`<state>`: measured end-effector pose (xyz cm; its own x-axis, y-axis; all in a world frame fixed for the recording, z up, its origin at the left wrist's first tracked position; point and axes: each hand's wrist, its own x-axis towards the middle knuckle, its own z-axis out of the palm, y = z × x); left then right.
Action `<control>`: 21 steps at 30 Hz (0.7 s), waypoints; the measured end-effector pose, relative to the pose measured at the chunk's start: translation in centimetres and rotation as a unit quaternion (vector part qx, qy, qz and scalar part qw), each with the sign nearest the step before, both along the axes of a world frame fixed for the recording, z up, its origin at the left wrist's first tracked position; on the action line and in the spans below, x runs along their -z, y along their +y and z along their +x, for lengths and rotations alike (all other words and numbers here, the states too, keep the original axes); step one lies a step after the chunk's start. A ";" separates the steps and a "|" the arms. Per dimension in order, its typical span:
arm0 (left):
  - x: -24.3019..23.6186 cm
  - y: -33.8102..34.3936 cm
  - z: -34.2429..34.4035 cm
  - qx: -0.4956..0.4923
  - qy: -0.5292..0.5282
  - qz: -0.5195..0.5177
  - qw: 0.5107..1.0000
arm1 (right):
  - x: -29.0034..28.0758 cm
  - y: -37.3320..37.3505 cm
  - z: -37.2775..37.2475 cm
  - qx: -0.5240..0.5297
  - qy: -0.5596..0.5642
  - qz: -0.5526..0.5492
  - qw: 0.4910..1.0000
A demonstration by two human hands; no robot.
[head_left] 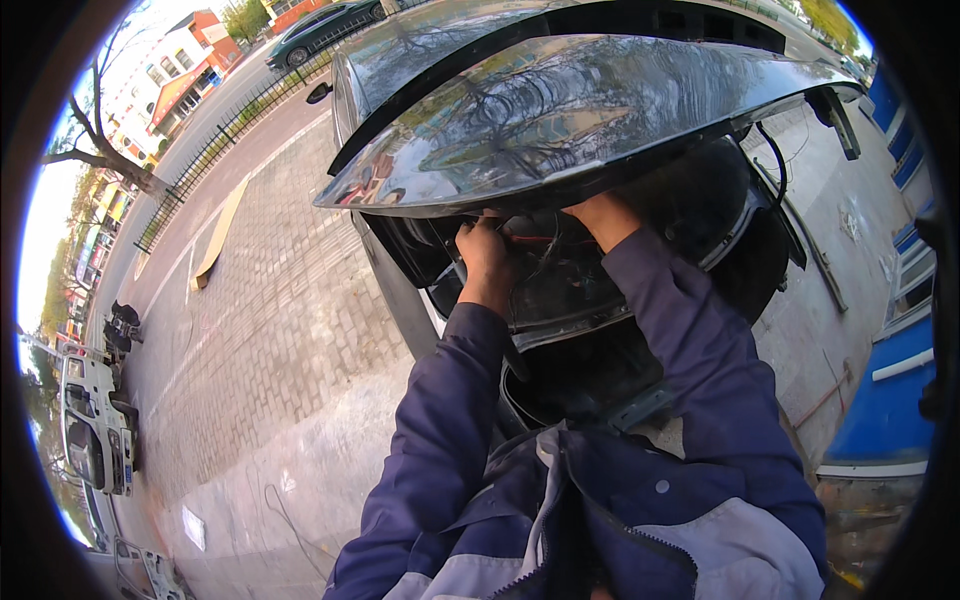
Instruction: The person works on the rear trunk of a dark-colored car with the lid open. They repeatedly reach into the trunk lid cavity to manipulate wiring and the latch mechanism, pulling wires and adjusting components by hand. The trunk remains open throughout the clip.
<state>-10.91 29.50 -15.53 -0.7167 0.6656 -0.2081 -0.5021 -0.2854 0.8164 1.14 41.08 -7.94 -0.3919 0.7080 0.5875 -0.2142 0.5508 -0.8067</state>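
Observation:
A raised, glossy dark trunk lid (560, 110) of a car spans the view in front of me. Both my arms reach in beneath its near edge, over the dark open compartment (590, 370). My left hand (484, 254) is closed, its curled fingers up against the lid's underside; what they hold, if anything, I cannot make out. To the right, my right hand (604, 218) goes under the lid edge, which hides its fingers. Between the hands, thin red and dark wires (540, 242) hang in shadow.
A black cable (775, 160) curves down at the lid's right side. Left lie paving (270, 310) and a long board (220, 232), with a fence (215, 140) beyond. A white vehicle (95, 425) stands far left. Blue panels (885, 400) line the right.

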 end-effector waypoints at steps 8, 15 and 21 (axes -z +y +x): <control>0.7 -2.0 0.5 0.034 -0.061 0.035 0.997 | -1.1 -5.1 1.3 -0.024 -0.051 0.063 0.996; 3.0 -6.1 4.5 0.103 0.039 -0.040 0.993 | -0.9 -7.9 0.1 -0.086 -0.024 -0.045 0.995; 1.2 -4.0 -1.1 0.086 0.113 -0.078 0.987 | -0.5 -8.0 -0.3 -0.021 0.037 0.066 0.997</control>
<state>-12.05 25.51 -16.70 -0.6357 0.7541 -0.1649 -0.3325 -0.0748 0.9401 0.85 33.07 -7.48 -0.3715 0.6068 0.7027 -0.2955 0.6402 -0.7091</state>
